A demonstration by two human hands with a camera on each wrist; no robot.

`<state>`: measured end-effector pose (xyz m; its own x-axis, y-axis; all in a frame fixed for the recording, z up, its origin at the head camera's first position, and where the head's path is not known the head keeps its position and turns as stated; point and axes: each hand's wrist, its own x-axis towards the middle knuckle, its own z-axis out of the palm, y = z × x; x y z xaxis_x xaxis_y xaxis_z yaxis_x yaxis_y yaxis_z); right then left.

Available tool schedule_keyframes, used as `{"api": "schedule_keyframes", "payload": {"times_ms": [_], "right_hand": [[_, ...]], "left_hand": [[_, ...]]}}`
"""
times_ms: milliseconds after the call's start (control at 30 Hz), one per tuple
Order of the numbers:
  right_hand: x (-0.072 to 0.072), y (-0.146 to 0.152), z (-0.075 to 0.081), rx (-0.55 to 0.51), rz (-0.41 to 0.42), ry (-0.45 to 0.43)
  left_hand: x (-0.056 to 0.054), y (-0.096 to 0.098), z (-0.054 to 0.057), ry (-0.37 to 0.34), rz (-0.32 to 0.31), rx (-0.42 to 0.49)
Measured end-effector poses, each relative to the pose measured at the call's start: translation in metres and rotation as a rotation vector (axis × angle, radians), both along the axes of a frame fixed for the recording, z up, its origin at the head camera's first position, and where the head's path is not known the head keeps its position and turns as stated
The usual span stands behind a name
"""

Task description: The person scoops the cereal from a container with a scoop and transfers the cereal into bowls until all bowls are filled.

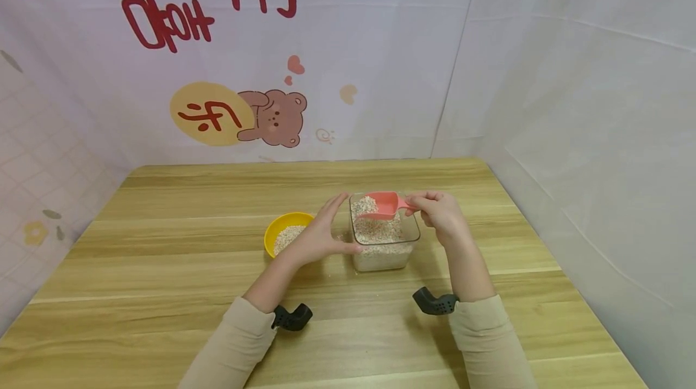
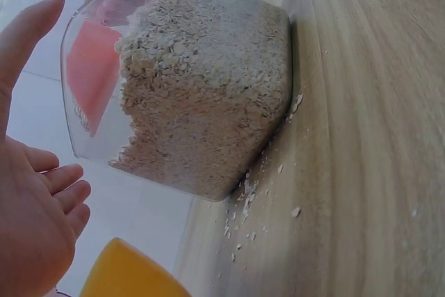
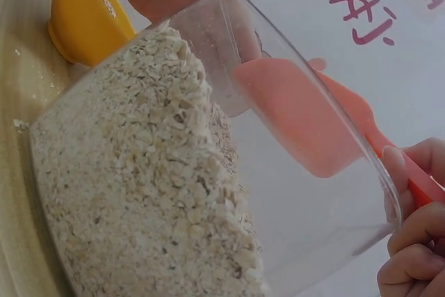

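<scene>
A clear square container (image 1: 382,260), well filled with oat flakes (image 2: 208,88), stands on the table. My right hand (image 1: 441,215) grips the handle of a pink scoop (image 1: 387,205), which is held level at the container's top with some flakes in its front. In the right wrist view the scoop (image 3: 299,116) shows through the clear wall, above the flakes. My left hand (image 1: 317,238) spreads its fingers and thumb by the container's left side; whether it touches the rim I cannot tell. Partly behind the left hand sits a yellow bowl (image 1: 270,233) holding flakes.
Stray flakes (image 2: 247,203) lie on the wooden table (image 1: 190,268) between bowl and container. A white printed cloth (image 1: 380,75) hangs behind the table's far edge, and another pale sheet (image 1: 587,135) rises on the right. Each wrist wears a black device (image 1: 435,302).
</scene>
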<state>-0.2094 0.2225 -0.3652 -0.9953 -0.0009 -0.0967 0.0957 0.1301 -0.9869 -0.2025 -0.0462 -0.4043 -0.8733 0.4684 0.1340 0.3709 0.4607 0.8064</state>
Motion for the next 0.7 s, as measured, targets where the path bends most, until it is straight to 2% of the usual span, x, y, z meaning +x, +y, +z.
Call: {"api": "schedule_keyframes", "payload": {"times_ms": [333,700], "right_hand": [[0.004,-0.005,0.007,-0.020,-0.004,0.009],[0.009,-0.017,0.012,-0.072,0.002,0.024]], "left_hand": [[0.007,-0.009,0.006,-0.012,0.011,-0.017],[0.009,-0.028,0.009,0.033,0.015,-0.021]]}}
